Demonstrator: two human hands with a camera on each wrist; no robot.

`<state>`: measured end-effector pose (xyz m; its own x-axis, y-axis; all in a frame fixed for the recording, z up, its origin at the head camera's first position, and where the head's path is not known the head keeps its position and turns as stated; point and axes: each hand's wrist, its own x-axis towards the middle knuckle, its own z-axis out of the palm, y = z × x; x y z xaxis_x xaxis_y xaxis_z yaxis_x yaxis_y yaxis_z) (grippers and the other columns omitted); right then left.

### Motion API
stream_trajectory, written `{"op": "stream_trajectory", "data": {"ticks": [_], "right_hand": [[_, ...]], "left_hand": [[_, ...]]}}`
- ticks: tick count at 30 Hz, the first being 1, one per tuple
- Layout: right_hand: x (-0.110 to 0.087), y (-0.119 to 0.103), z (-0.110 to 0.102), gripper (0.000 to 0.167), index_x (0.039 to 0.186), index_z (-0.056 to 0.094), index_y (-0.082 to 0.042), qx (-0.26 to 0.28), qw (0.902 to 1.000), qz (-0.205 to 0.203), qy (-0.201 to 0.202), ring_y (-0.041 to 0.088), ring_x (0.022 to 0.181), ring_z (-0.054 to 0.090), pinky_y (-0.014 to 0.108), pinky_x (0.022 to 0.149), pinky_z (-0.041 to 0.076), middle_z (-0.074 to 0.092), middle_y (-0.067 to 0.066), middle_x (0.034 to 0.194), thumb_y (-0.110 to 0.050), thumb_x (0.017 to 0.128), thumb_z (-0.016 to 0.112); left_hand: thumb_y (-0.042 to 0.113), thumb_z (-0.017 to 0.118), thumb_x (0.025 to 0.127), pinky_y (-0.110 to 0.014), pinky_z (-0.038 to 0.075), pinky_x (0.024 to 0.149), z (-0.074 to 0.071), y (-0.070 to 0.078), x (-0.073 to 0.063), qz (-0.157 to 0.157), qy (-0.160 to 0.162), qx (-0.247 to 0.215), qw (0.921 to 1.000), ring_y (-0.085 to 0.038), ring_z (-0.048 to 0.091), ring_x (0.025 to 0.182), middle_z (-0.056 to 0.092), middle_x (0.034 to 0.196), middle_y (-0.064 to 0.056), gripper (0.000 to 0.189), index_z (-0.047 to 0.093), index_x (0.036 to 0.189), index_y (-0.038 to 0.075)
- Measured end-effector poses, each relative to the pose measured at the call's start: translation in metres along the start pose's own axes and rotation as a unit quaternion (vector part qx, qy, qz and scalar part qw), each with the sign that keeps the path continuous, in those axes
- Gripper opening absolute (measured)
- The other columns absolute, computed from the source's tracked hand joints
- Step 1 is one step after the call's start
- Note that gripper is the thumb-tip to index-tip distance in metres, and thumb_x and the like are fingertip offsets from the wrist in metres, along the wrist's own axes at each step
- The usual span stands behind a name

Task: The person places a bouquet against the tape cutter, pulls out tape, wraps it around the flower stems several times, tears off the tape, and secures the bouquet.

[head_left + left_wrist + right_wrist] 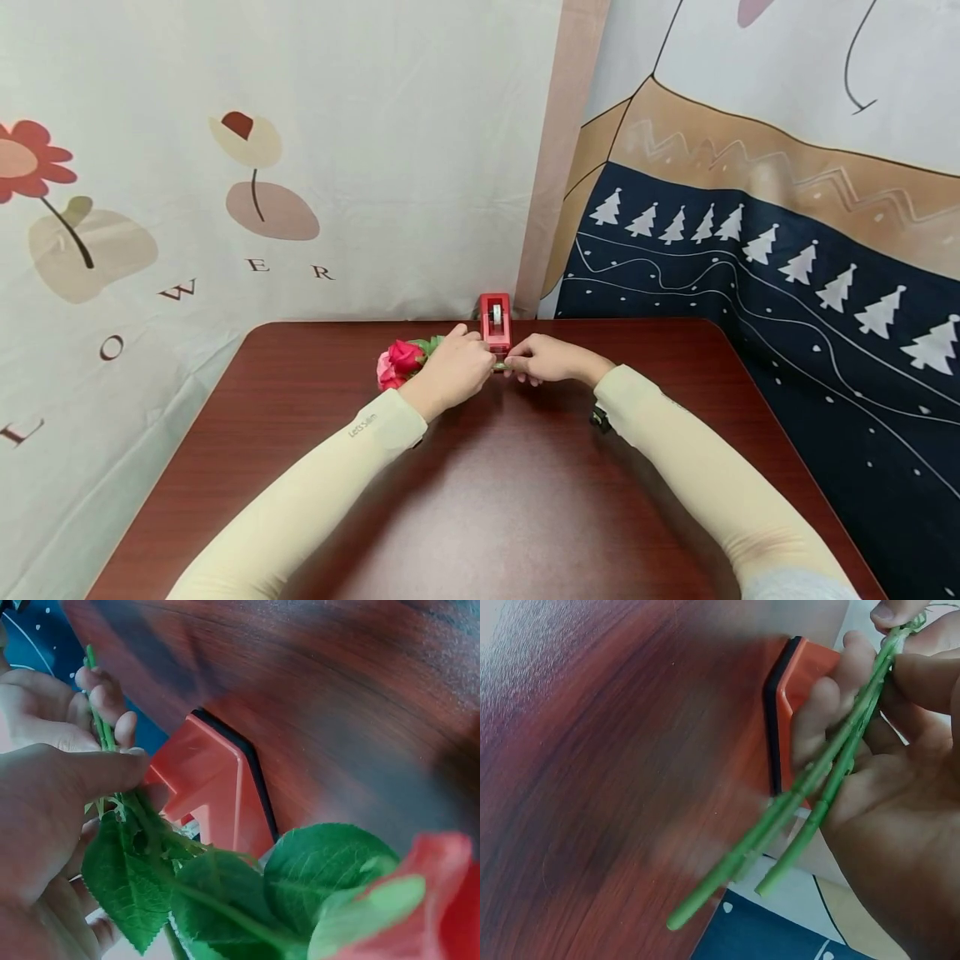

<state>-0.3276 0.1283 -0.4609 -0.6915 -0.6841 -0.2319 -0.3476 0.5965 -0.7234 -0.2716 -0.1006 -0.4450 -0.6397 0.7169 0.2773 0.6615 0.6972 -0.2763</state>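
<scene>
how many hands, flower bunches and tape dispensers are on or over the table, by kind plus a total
Hands: 2 (left hand, right hand)
Flower bunch: 1
Tape dispenser: 1
Total: 4

From my end I see a cloth-draped nook, home or studio I can't tell: flower-printed cloth (420, 167) behind the table (487, 517)'s far edge, tree-printed cloth (825, 317) along its right.
</scene>
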Motion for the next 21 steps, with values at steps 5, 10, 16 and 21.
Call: {"op": "stream_trajectory", "data": {"ticks": [5,10,16,21], "right_hand": [[-0.002,-0.002,0.001,0.031,0.111,0.082,-0.002,-0.009,0.9998,-0.006,0.017,0.011,0.065,0.058,0.027,0.063,0.049,0.065,0.001,0.078,-0.023,0.115,0.059],[-0.002,0.000,0.004,0.029,0.111,0.082,-0.003,-0.026,0.9990,-0.008,0.037,0.011,0.067,0.058,0.028,0.068,0.051,0.068,0.009,0.082,-0.024,0.114,0.062],[-0.002,0.000,0.008,0.026,0.114,0.083,-0.006,-0.039,0.9971,-0.009,0.064,0.012,0.067,0.058,0.029,0.068,0.052,0.071,0.013,0.084,-0.024,0.113,0.065],[-0.002,0.002,0.010,0.022,0.115,0.085,-0.011,-0.052,0.9952,-0.017,0.081,0.013,0.074,0.061,0.029,0.070,0.054,0.074,0.009,0.088,-0.024,0.112,0.067]], "left_hand": [[0.027,0.086,0.096,-0.043,0.048,0.087,0.003,-0.001,0.001,-0.017,-0.014,-0.019,0.9996,-0.025,0.072,0.093,0.082,0.091,-0.002,0.015,0.083,0.088,0.016],[0.028,0.084,0.097,-0.045,0.050,0.091,0.003,-0.002,0.003,-0.039,-0.044,-0.038,0.9975,-0.027,0.072,0.095,0.084,0.097,-0.003,0.014,0.083,0.091,0.015],[0.027,0.081,0.099,-0.047,0.050,0.092,0.001,-0.004,0.006,-0.058,-0.081,-0.069,0.9926,-0.030,0.073,0.096,0.083,0.095,-0.005,0.016,0.083,0.091,0.013],[0.029,0.078,0.102,-0.046,0.047,0.093,0.000,-0.007,0.010,-0.073,-0.126,-0.113,0.9828,-0.029,0.074,0.098,0.083,0.094,-0.004,0.017,0.083,0.095,0.015]]}}
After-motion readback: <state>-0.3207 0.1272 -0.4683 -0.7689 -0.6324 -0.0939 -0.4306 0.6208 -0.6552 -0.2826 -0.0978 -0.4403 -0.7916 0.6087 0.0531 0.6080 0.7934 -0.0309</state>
